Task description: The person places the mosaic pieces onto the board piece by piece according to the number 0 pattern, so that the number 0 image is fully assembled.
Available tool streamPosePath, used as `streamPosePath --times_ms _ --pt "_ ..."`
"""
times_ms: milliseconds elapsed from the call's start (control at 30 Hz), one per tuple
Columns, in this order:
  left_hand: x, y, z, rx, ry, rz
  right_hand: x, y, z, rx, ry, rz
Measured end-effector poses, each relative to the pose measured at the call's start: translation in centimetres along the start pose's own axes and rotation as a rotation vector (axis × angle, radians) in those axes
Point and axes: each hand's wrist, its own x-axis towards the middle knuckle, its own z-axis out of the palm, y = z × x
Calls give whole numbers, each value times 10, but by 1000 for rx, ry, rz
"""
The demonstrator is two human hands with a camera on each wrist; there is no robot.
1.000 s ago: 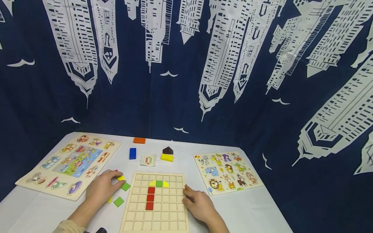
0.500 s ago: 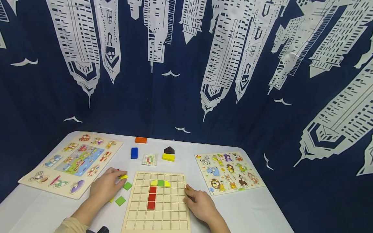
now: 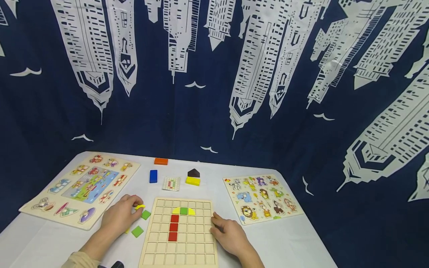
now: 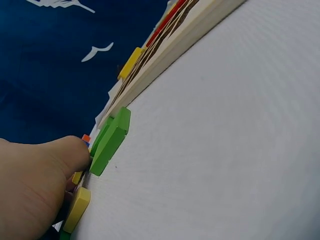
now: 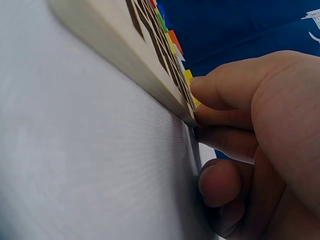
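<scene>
My left hand (image 3: 118,214) pinches a small yellow piece (image 3: 139,206) between thumb and fingers, left of the wooden grid board (image 3: 197,247). Two green square tiles (image 3: 137,231) lie between that hand and the board; the left wrist view shows green pieces (image 4: 111,142) and a pale yellow block (image 4: 77,209) close by the hand. At the board's right edge, my right hand (image 3: 231,236) grips the rim with its thumb and fingertips (image 5: 207,90). On the grid sit a column of red squares (image 3: 173,227) and a green square (image 3: 184,211) flanked by two yellow quarter-round pieces (image 3: 176,211).
Behind the board lies a small pattern card (image 3: 171,184). Around it are blue (image 3: 153,176), orange (image 3: 161,161), yellow (image 3: 192,181) and dark (image 3: 193,172) blocks. A vehicle puzzle board (image 3: 80,190) is at left, an animal puzzle board (image 3: 263,199) at right.
My left hand has picked the yellow piece up from beside the green tile and turned it in its fingertips. The right hand has stayed at the board's edge.
</scene>
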Motion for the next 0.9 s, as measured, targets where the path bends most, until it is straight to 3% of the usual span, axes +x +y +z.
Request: streamPosePath --times_ms 500,733,833,900 --pt "-2 -1 -4 9 -53 50 0 3 1 1 -8 2" --pt "-1 -2 -5 9 -4 92 -1 5 1 9 -7 3" --pt "-7 6 -8 -39 24 142 -1 4 1 11 -13 6" --pt "-15 17 -11 -123 4 228 -1 3 0 12 -18 6"
